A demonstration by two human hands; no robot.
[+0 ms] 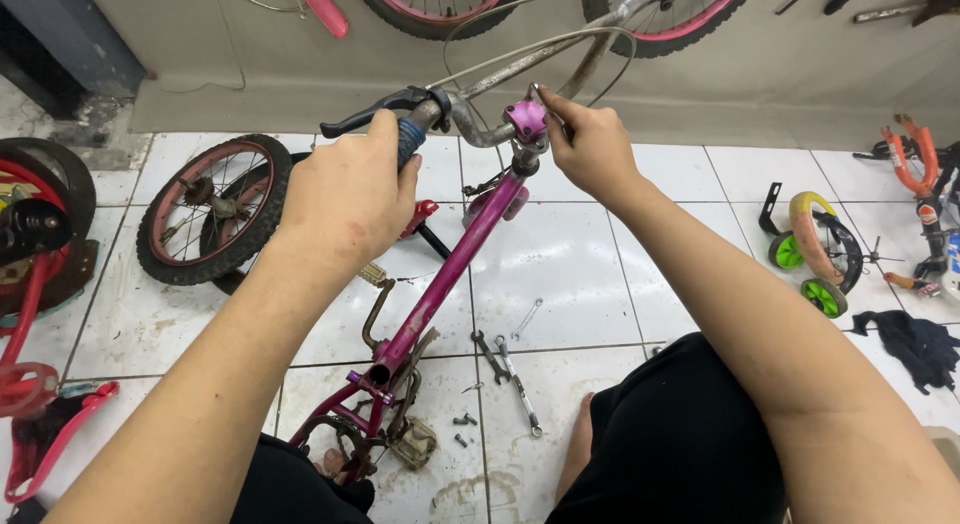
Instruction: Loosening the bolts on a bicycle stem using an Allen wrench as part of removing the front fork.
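A small magenta bicycle frame stands upright between my knees on the white tiled floor. My left hand grips the blue handlebar grip, just behind the black brake lever. My right hand pinches a thin metal tool at the purple stem clamp. A rusty pedal crank and a pedal hang low on the frame.
Spanners and small bolts lie on the tiles by my legs. A loose wheel lies at the left, red bicycle parts at the far left. Green training wheels and a dark rag sit at the right.
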